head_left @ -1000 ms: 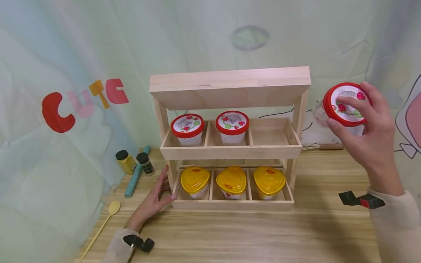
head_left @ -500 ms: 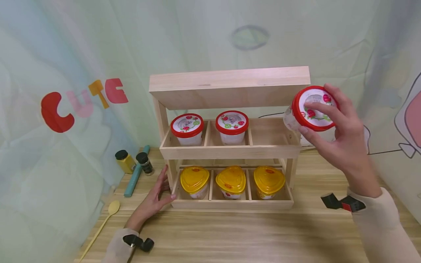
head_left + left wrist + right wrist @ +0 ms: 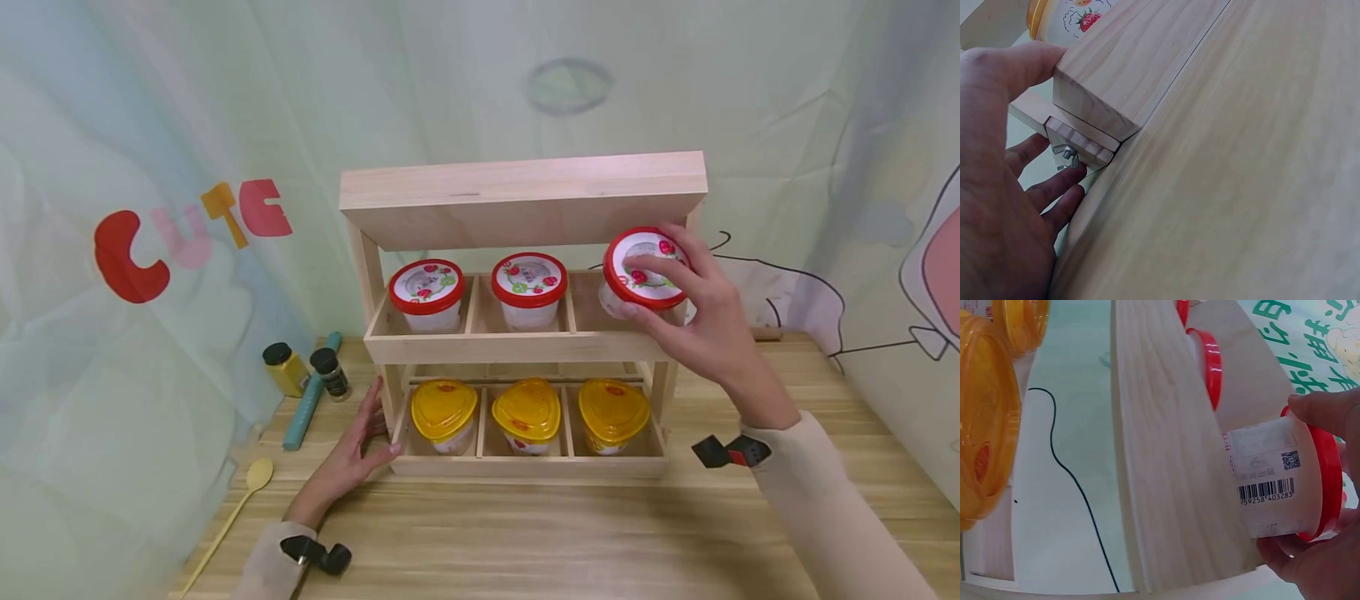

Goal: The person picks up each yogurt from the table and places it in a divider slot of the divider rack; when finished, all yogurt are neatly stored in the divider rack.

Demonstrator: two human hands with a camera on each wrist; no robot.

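Observation:
A two-tier wooden display rack stands on the table. My right hand grips a red-lidded tub by its rim, tilted over the right compartment of the upper tier. In the right wrist view the tub shows a barcode, its base just beyond the tier's front board. Two more red-lidded tubs sit in the left and middle upper compartments. Yellow-lidded tubs fill the lower three. My left hand holds the rack's lower left corner, thumb at the front, fingers by a wing nut.
Left of the rack lie a teal rod, a yellow jar with a black lid and a small black-capped bottle. A yellow spoon lies nearer the front. The rack's sloped roof overhangs the upper tier.
My right hand has carried the red-lidded tub leftward and slightly down, from right of the rack to the upper right compartment. The left hand has stayed at the rack's corner.

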